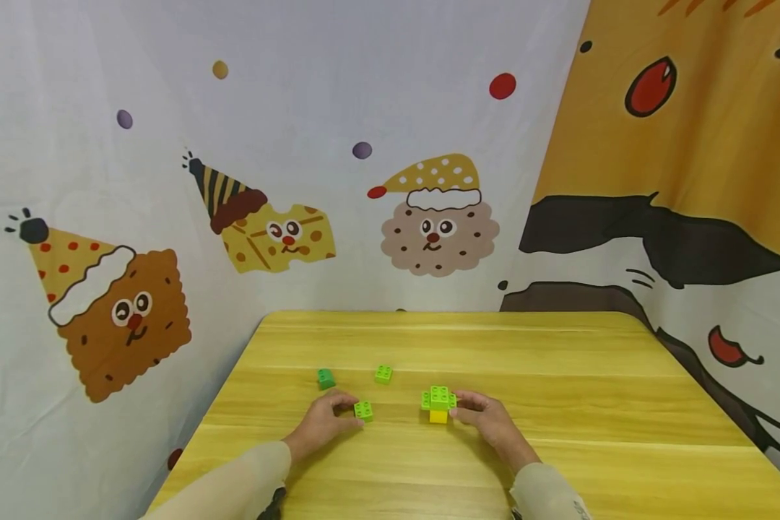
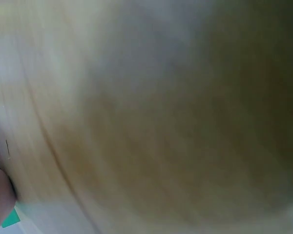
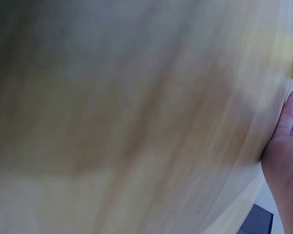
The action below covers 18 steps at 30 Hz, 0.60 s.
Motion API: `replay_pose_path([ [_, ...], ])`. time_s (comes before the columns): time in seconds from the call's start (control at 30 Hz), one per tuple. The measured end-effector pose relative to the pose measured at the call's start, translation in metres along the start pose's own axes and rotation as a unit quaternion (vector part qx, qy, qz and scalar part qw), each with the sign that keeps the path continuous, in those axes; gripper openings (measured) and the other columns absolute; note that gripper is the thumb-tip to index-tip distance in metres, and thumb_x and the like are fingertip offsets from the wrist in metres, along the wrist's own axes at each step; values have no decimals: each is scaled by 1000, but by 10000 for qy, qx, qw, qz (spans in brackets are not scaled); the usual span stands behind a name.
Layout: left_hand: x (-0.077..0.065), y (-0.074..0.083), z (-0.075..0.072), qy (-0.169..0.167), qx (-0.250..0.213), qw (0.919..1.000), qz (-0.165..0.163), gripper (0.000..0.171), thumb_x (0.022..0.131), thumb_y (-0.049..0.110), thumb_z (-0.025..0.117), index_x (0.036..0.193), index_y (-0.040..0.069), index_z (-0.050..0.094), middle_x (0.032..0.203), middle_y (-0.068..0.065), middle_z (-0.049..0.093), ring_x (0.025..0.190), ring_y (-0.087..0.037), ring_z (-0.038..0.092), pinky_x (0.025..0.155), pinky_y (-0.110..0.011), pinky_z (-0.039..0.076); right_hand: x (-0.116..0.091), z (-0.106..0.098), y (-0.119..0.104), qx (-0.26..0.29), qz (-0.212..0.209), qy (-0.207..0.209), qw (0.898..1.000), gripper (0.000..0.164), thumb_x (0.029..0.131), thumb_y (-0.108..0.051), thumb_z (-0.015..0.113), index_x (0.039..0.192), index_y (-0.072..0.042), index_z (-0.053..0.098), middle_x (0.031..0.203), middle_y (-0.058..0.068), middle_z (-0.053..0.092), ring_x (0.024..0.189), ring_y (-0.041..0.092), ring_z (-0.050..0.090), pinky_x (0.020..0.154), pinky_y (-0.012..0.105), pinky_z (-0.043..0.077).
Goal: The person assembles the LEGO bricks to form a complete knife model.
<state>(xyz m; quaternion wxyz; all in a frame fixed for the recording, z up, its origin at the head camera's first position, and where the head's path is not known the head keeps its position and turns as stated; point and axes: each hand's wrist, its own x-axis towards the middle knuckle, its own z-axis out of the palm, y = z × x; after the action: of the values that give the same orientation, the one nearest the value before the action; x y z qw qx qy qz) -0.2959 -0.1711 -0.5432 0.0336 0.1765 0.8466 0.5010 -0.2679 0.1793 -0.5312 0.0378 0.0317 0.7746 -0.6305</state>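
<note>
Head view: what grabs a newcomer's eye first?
Probably the cartoon backdrop: a square biscuit, cheese wedge and round cookie in hats, above and left of the table. Then the lime-and-yellow brick build near the table's middle, the right hand at its right side. Left of it, the left hand pinches a lime brick.

I can't read any words or numbers here. The right sleeve (image 1: 546,491) has a small dark mark (image 1: 580,510) on it, down by the bottom edge of the head view. I can't tell if it is letters or a little drawing, because it is too small to make out.
</note>
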Motion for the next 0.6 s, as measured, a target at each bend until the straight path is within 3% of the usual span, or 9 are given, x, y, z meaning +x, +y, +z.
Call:
replay_pose_path([
  [0.37,0,0,0,84,94,9999,-83,32,85,23,81,111,8,70,107,-1,61,103,-21,59,88,-31,50,-1,0,-3,25,-33,-16,10000,44,86,-18,79,126,-3,67,113,9,65,102,21,59,88,39,49],
  [0.6,1,1,0,99,153,9998,-44,30,85,22,81,110,8,71,105,0,62,101,-20,59,85,-29,49,-2,0,-3,51,29,-19,10000,44,86,-18,79,126,-3,67,113,8,65,103,22,58,89,39,49],
])
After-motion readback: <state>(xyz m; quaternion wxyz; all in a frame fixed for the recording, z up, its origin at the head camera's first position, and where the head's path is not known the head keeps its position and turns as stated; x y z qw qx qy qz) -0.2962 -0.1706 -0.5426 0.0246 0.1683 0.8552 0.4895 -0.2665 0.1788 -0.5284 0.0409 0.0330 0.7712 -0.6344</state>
